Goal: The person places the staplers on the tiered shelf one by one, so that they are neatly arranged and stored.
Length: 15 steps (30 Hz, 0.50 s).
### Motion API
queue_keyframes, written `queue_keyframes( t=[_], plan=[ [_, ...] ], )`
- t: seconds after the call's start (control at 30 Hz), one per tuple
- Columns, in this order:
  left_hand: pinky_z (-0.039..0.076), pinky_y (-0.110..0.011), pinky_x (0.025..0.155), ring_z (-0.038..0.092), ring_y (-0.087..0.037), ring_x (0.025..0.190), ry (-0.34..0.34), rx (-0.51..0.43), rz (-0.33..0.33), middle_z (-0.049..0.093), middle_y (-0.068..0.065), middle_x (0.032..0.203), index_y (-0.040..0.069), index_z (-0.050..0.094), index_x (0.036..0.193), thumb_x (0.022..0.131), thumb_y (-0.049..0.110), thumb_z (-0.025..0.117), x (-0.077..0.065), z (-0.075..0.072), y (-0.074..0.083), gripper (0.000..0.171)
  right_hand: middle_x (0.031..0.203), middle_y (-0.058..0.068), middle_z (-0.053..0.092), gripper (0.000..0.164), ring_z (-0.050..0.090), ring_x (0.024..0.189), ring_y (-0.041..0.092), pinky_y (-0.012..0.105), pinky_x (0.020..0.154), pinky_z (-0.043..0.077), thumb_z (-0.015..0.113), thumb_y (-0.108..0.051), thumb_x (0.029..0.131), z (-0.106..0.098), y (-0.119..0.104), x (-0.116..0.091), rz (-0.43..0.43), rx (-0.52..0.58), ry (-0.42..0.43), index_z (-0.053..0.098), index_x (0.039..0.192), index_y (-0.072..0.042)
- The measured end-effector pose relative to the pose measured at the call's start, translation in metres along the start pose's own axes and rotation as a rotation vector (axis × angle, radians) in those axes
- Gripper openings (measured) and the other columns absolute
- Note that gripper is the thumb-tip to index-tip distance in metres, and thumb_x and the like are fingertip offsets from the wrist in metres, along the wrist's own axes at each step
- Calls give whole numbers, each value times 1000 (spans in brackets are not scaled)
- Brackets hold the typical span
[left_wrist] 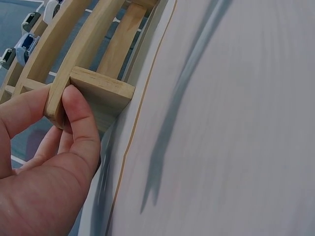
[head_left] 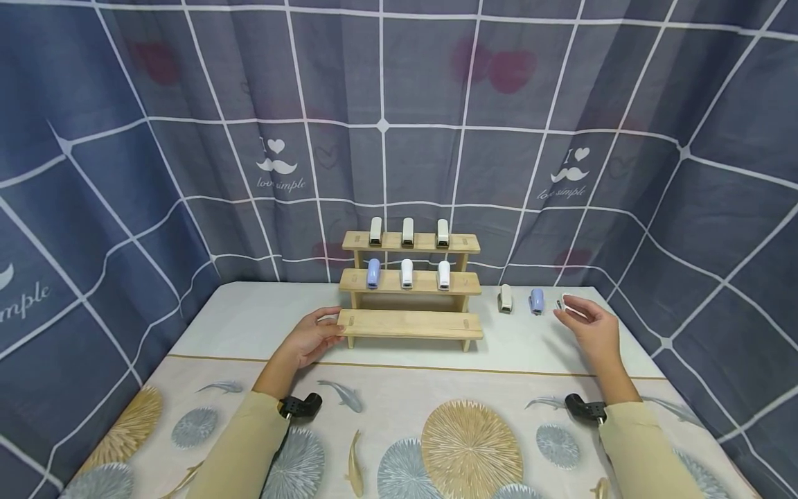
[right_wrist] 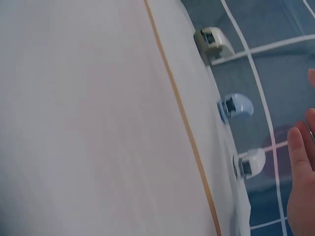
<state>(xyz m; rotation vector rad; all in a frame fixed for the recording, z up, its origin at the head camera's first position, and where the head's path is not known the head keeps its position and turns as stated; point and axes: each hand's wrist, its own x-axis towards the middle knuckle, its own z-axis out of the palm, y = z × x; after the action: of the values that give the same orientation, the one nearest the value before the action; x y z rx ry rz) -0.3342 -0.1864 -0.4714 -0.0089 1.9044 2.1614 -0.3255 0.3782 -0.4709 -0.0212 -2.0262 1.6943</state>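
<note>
A three-tier wooden display rack (head_left: 411, 323) stands at the back of the table. My left hand (head_left: 312, 337) pinches the left end of its lowest step; in the left wrist view the thumb (left_wrist: 78, 113) presses the front edge. To the rack's right, a cream stapler (head_left: 505, 299), a blue stapler (head_left: 536, 301) and a white stapler (right_wrist: 252, 163) stand in a row on the table. My right hand (head_left: 589, 329) is beside the white stapler, fingers loosely bent. In the right wrist view that hand (right_wrist: 302, 162) appears apart from the staplers, holding nothing.
Three whitish staplers with dark bases, one of them the middle one (head_left: 408, 232), sit on the top step. A blue stapler (head_left: 373, 274) and two white ones (head_left: 406, 274) sit on the middle step. Behind hangs a blue checked curtain (head_left: 424, 166); a patterned cloth (head_left: 386, 402) covers the front.
</note>
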Motion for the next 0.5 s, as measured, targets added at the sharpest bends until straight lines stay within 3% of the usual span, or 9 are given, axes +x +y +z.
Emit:
queue_keyframes(
  t=[0.17, 0.33, 0.4, 0.5],
  plan=[
    [61, -21, 78, 68, -12, 87, -10, -9, 10, 64, -7, 109, -3, 32, 154, 95, -12, 59, 1, 0, 0, 65, 108, -18, 72, 51, 69, 94, -9, 4, 79, 54, 86, -9, 83, -7, 4, 7, 39, -145, 40, 67, 128, 6],
    [61, -21, 78, 68, -12, 87, -5, -4, -1, 63, -8, 111, -2, 33, 154, 95, -10, 60, 1, 0, 0, 65, 129, 7, 71, 51, 64, 92, -13, 3, 77, 53, 86, -16, 84, -13, 5, 14, 77, -251, 30, 68, 129, 1],
    [61, -21, 79, 68, -12, 88, -4, 1, -4, 63, -8, 111, -2, 33, 154, 95, -10, 60, 1, 0, 0, 65, 136, 15, 66, 55, 64, 96, -9, 2, 76, 52, 85, -20, 85, -16, 7, 19, 97, -300, 1, 66, 132, 0],
    [61, -21, 79, 68, -12, 88, -6, 4, -1, 63, -8, 111, -3, 32, 155, 96, -10, 59, 0, 1, 0, 65, 143, 23, 59, 61, 70, 110, 13, 1, 76, 49, 83, -28, 87, -21, 10, 26, 118, -394, -64, 62, 138, -1]
  ],
)
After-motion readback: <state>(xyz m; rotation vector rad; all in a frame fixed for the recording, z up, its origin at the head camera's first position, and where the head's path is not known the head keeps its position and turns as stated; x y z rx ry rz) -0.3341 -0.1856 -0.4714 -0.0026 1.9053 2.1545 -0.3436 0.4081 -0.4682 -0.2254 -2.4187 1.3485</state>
